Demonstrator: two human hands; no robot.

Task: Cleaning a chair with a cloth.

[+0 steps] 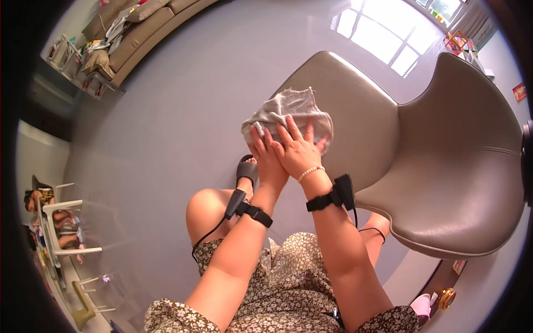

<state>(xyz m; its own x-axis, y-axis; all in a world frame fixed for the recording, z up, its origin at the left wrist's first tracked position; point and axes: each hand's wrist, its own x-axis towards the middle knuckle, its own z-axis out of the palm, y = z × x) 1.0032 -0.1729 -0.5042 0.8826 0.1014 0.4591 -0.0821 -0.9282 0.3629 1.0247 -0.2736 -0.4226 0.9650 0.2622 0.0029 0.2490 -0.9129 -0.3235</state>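
Observation:
A crumpled grey cloth (pixel 287 104) lies over the near left edge of the seat of a grey-brown leather-like chair (pixel 354 120). My left hand (pixel 266 154) rests on the lower left part of the cloth, fingers stretched forward. Beside it and partly over it, my right hand (pixel 297 147) presses flat on the cloth with spread fingers and wears a beaded bracelet (pixel 311 171). The cloth hides the chair edge beneath; whether any of it is pinched in the fingers does not show.
The chair's curved backrest (pixel 449 150) rises at the right. A brown sofa (pixel 141 37) with clothes on it stands at the upper left. White stools (pixel 52 224) are at the far left, with a green stool (pixel 81 308) below them. My slippered foot (pixel 246 170) is on the floor.

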